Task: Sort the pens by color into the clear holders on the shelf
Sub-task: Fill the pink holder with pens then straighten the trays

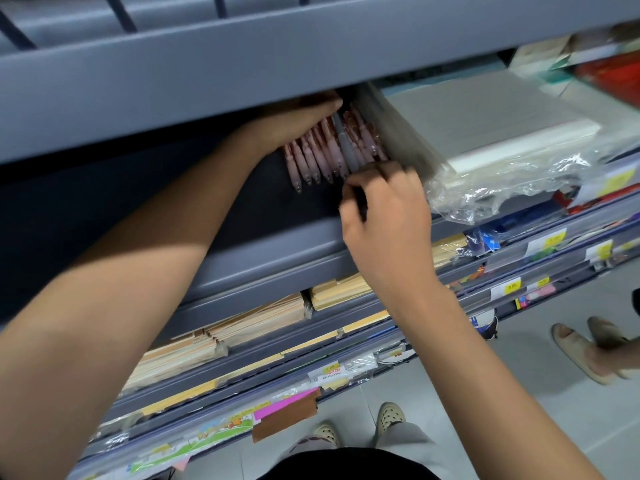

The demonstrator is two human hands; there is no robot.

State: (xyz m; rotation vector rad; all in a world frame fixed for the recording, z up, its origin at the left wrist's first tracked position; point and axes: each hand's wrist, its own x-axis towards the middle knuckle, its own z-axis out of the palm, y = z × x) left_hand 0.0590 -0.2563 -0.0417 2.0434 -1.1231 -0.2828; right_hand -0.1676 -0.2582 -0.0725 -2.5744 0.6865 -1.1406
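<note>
The pink pens (311,157) lie side by side on the shelf (277,244), long axes running away from you, one grey pen (346,147) among them — its near end at your curled right hand (384,206), grip lost in blur. Your left hand (298,119) lies flat across their far ends.

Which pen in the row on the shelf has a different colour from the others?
The grey pen: the others are pink pens. It lies right of the row's middle, its lower end beside the right hand.
</note>
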